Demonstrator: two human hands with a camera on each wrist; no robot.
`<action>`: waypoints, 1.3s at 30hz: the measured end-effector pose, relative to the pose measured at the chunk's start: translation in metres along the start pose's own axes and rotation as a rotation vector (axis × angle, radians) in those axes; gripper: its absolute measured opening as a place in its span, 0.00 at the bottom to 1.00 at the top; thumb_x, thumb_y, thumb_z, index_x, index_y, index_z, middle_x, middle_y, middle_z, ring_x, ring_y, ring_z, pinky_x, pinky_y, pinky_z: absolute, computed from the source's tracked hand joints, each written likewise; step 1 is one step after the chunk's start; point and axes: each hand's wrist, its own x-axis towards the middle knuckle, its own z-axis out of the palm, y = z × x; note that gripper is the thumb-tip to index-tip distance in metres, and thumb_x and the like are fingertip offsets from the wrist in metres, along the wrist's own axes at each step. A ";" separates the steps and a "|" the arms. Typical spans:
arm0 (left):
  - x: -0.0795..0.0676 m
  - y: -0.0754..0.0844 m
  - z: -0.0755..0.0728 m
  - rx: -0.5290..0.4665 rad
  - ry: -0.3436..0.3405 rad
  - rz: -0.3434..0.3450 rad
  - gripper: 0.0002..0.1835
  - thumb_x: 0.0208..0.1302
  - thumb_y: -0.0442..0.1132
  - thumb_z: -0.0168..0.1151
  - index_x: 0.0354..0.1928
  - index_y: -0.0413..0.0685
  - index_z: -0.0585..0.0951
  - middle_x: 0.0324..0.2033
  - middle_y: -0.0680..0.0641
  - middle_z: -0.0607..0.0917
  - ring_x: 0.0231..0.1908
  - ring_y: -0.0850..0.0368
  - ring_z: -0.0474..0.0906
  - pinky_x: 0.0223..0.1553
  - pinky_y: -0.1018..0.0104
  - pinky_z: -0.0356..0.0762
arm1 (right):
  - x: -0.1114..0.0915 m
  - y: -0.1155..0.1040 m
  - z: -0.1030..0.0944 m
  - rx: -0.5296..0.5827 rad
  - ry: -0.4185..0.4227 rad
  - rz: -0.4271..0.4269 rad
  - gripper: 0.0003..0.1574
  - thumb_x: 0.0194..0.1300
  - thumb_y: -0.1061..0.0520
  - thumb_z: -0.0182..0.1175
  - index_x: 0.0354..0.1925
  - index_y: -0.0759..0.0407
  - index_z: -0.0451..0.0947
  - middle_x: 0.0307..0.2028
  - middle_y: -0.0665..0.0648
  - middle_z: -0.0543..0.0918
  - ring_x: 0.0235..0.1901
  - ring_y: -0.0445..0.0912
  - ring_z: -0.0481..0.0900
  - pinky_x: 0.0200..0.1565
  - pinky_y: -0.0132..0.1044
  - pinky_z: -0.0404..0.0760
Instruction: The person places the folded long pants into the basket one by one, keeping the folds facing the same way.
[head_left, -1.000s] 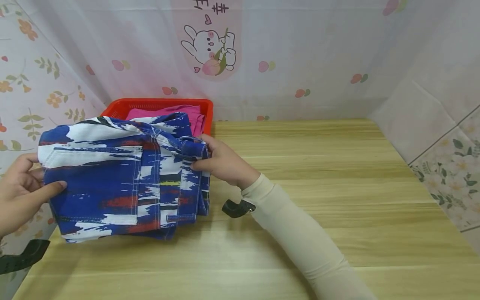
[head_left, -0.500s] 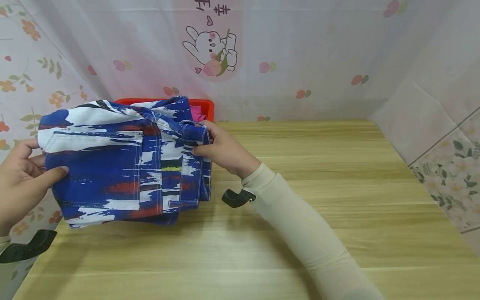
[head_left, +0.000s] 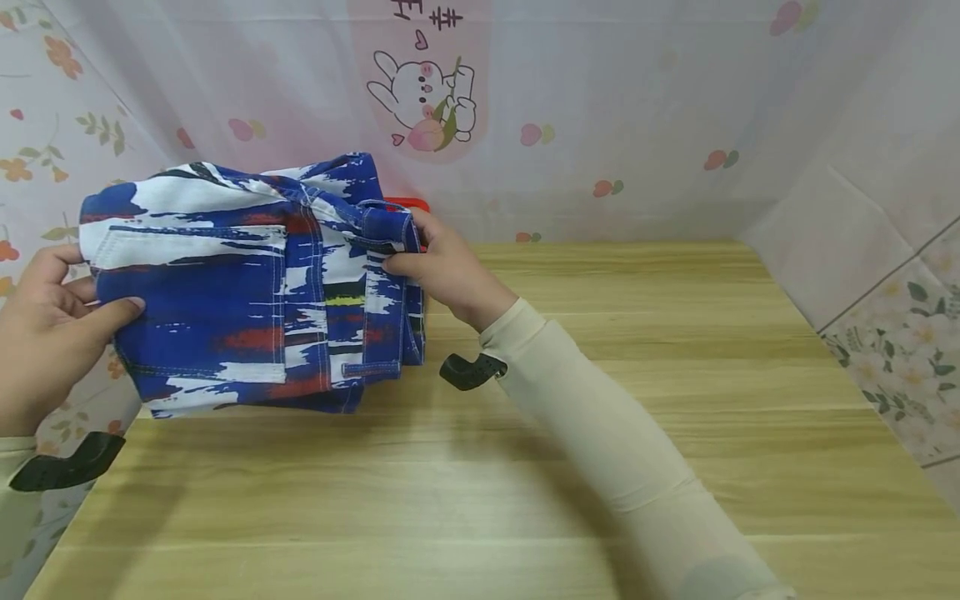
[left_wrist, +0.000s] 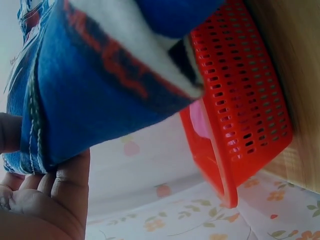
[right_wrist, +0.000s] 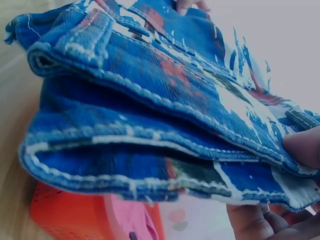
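A folded pair of denim pants [head_left: 202, 304], printed in blue, white and red brushstrokes, is held up above the table between both hands. At its left side my left hand [head_left: 52, 333] pinches the folded cloth, thumb over the pocket face and fingers behind. My right hand [head_left: 453, 271] grips the waistband end, thumb in front. Layers of the waistband [right_wrist: 150, 125] show edge-on in the right wrist view. Behind and below the pants stands a red plastic basket [left_wrist: 250, 100], mostly hidden in the head view. Pink cloth [right_wrist: 131, 217] lies inside it.
The wooden tabletop [head_left: 637, 375] spreads out to the right and in front. A printed curtain [head_left: 600, 108] with a rabbit picture hangs along the back edge, and a floral one [head_left: 45, 150] at the left. Black wrist straps [head_left: 472, 371] hang below the wrists.
Both hands have raised the folded pants and carried them back, so they now cover nearly all of the basket and its pink cloth in the head view. The grip looks the same.
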 end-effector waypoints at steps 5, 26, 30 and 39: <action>0.009 -0.003 -0.001 -0.057 0.011 -0.018 0.32 0.62 0.22 0.49 0.64 0.55 0.57 0.44 0.60 0.76 0.34 0.75 0.77 0.28 0.82 0.74 | 0.009 -0.005 0.000 0.010 0.007 0.015 0.31 0.60 0.64 0.59 0.60 0.49 0.64 0.51 0.52 0.75 0.45 0.48 0.77 0.43 0.39 0.79; 0.064 0.008 -0.003 0.066 0.001 -0.144 0.31 0.67 0.32 0.47 0.66 0.66 0.51 0.63 0.45 0.67 0.39 0.71 0.75 0.28 0.79 0.75 | 0.050 -0.019 -0.015 0.036 0.072 0.061 0.30 0.61 0.60 0.60 0.60 0.45 0.65 0.50 0.51 0.75 0.46 0.46 0.77 0.46 0.41 0.78; 0.080 0.009 -0.007 0.048 -0.032 -0.158 0.30 0.68 0.33 0.47 0.66 0.66 0.52 0.63 0.45 0.66 0.38 0.69 0.75 0.27 0.78 0.76 | 0.060 -0.019 -0.017 0.076 0.090 0.094 0.31 0.61 0.61 0.60 0.61 0.45 0.65 0.51 0.50 0.75 0.46 0.47 0.76 0.48 0.43 0.77; 0.097 0.007 -0.003 -0.010 -0.085 -0.201 0.28 0.67 0.34 0.48 0.63 0.65 0.52 0.58 0.43 0.68 0.32 0.72 0.76 0.25 0.77 0.77 | 0.078 -0.008 -0.020 0.079 0.133 0.126 0.30 0.60 0.60 0.60 0.60 0.44 0.67 0.49 0.50 0.76 0.45 0.46 0.77 0.47 0.42 0.77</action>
